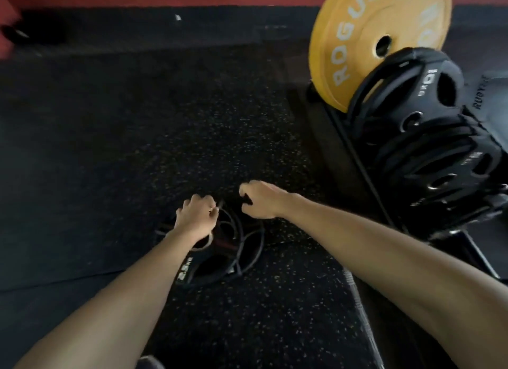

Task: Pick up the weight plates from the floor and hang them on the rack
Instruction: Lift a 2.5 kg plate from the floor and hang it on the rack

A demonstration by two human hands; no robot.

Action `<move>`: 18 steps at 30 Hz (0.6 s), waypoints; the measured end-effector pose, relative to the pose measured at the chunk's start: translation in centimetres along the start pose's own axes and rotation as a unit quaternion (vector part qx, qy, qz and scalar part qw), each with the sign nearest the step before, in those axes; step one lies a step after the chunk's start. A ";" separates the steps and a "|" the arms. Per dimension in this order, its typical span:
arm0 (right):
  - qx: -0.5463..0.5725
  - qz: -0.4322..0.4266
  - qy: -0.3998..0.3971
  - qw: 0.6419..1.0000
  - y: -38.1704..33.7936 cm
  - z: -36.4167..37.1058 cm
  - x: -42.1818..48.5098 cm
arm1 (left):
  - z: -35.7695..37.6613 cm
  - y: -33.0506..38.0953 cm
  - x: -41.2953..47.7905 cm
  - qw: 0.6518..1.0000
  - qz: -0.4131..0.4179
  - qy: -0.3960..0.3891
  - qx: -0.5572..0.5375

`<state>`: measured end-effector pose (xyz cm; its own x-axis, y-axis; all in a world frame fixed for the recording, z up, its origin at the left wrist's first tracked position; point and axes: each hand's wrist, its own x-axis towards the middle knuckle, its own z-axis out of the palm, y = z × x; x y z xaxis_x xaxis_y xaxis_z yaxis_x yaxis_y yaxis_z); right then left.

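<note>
**Both hands on a plate, ready to lift**

A black plate point(220, 247) lies on the floor point(137, 149), low in the middle of the view, at about 6 o'clock. It has holes to hold it by. There may be more than one plate there, one on top of the other, but it is too dark and blurry to be sure.

The left hand point(196, 217) is curled shut on the plate's far left edge. The right hand point(259, 201) is closed in a fist at the far edge, at 12 o'clock from the plate. Something black shows inside its fingers, so it looks like it grips the plate too, but I cannot be sure.

The rack point(343, 138) stands at 2 o'clock from the hands, well apart from the plate on the floor. A big yellow plate point(357, 39) sits at its far end. Next to it hang black plates point(428, 121), packed close together.

This looks like the pick-up step. The plate does not seem clear of the floor yet.

Next, I think, both hands must hold tight and lift the plate. Then it has to go up and over to 2 o'clock. There it needs a free spot on the rack. The near end of the rack is out of view, so I cannot tell where a spot is.
</note>
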<state>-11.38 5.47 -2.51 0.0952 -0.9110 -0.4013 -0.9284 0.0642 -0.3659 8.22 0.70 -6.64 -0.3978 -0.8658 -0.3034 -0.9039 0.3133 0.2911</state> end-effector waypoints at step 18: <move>0.021 0.127 -0.003 0.992 -5.5 7.1 5.5 | 0.8 -9.7 -2.3 0.948 -0.245 -0.032 -0.199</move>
<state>-3.17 3.02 -8.69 -0.1379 -0.8613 -0.4891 -0.9072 0.3080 -0.2866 17.82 -0.04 -9.47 0.0335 -0.8396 -0.5421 -0.8568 -0.3035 0.4170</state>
